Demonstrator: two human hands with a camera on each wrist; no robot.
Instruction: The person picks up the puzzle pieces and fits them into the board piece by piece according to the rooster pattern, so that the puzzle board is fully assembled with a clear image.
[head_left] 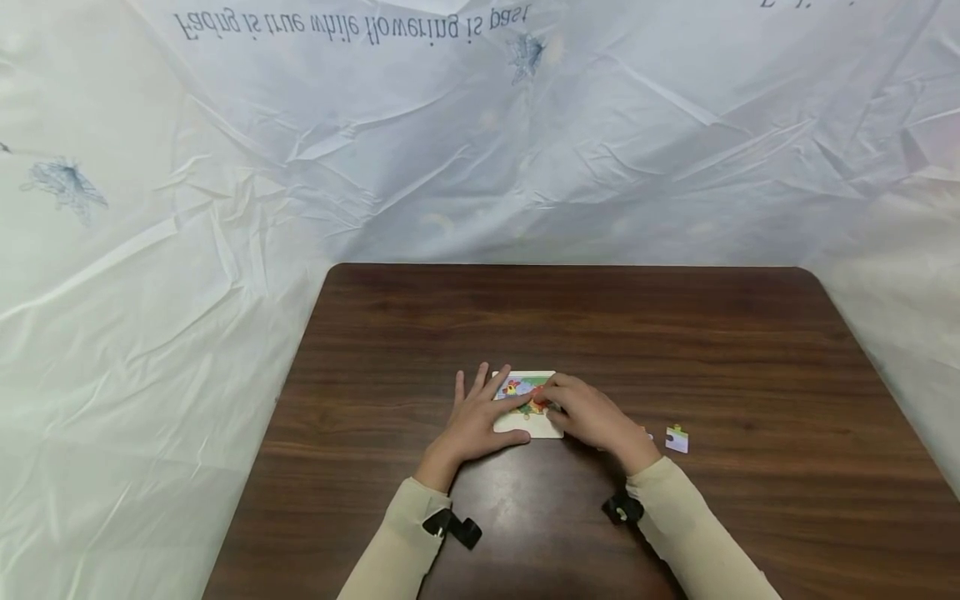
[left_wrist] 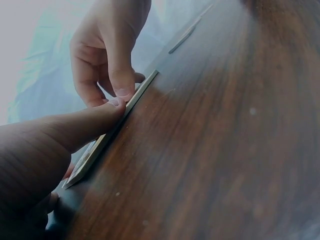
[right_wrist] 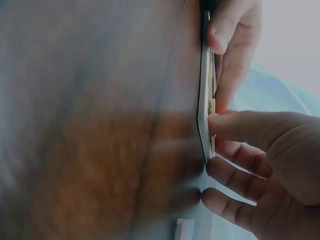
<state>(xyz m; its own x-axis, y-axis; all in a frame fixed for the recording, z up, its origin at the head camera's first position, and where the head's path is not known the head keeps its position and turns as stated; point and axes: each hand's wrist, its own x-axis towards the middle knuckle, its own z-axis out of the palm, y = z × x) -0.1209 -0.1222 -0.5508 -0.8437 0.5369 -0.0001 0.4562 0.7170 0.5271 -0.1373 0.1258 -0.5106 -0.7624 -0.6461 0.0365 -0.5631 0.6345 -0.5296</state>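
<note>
A small puzzle board (head_left: 546, 427) with a pale border and a colourful cartoon picture lies on the table in front of me. My left hand (head_left: 477, 423) is spread over its left side, fingers straight, thumb along the near border. At the picture's right part, my right hand (head_left: 592, 414) bends its thumb and fingers around a puzzle piece (right_wrist: 213, 106), whose yellowish edge stands slightly proud of the board in the right wrist view. The left index fingertip reaches close to the right fingers. Much of that piece is hidden by the fingers.
On the brown wooden table (head_left: 420, 317), a loose puzzle piece (head_left: 677, 439) with a yellow-green tab lies right of my right wrist. Another piece (head_left: 648, 434) peeks out beside that wrist, mostly covered. White printed sheeting (head_left: 480, 167) hangs behind the table and along its sides.
</note>
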